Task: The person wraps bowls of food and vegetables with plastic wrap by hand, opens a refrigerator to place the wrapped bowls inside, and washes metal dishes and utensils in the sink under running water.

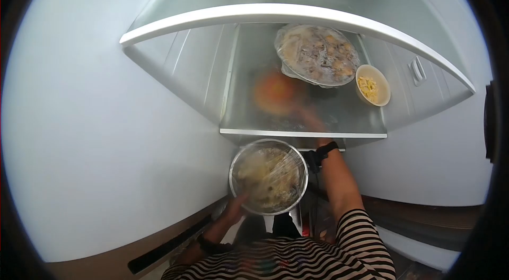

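A round metal bowl [289, 208] under clear plastic wrap is held in front of my body. It contains pale, yellowish food. My left hand [233, 210] grips its lower left side, with some fingers hidden. My right hand [310, 118] reaches under the glass shelf [241, 115] and shows only hazily through it. Near its fingertips, also blurred behind the glass, is a round orange-red thing [275, 92] whose kind I cannot make out. Whether the right fingers touch or hold it is unclear.
A large wrapped dish of food [318, 54] stands toward the back of the shelf. Beside it on the right is a small cream bowl [379, 97] with yellow pieces. A white-edged upper shelf [297, 12] arches overhead. The open fridge door [106, 137] lies left.
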The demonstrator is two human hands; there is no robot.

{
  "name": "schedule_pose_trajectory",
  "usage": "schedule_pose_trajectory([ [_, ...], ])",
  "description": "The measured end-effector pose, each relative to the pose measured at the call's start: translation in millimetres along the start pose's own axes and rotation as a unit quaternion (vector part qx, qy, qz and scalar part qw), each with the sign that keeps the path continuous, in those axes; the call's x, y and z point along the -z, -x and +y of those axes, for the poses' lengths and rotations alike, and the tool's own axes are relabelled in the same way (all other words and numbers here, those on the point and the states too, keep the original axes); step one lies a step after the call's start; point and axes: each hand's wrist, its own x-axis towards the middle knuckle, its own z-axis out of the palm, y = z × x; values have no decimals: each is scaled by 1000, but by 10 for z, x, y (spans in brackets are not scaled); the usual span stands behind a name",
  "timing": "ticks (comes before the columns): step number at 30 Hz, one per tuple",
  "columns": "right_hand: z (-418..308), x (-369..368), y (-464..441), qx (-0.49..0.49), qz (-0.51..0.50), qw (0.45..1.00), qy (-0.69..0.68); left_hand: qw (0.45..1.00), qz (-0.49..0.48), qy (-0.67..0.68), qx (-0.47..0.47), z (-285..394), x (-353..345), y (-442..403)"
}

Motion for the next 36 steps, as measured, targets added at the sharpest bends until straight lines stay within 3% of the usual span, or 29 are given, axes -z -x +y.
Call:
schedule_pose_trajectory([
  [3,-3,123,40,-6,-11,1000,16,998,45,33,23,84,-150,22],
  [5,21,215,84,-10,-27,999,27,995,22,-68,-66,-122,35,-144],
  [8,96,401,225,-12,-74,995,59,978,-5,-165,-128,-128,-57,-206],
  [11,286,739,478,-49,-130,989,55,996,6,-5,-90,156,-504,-362],
  [13,258,806,584,-152,-133,979,2,993,-6,97,-71,286,-756,-522],
  [18,-30,613,1030,-67,-110,983,-135,990,-27,103,-95,472,-1129,-817],
  [21,-118,714,992,-38,-85,984,-151,987,-30,70,-143,454,-1186,-1052],
  [30,-46,766,1001,15,-45,989,-143,977,-149,-94,-123,562,-944,-1579],
  [33,-136,794,1027,32,-37,988,-146,968,-59,-175,-171,717,-1003,-1607],
  [35,-181,865,1020,36,-25,988,-151,886,15,-234,-401,855,-1099,-1802],
  [36,-174,965,945,51,-18,988,-142,844,41,-258,-468,939,-1137,-1960],
])
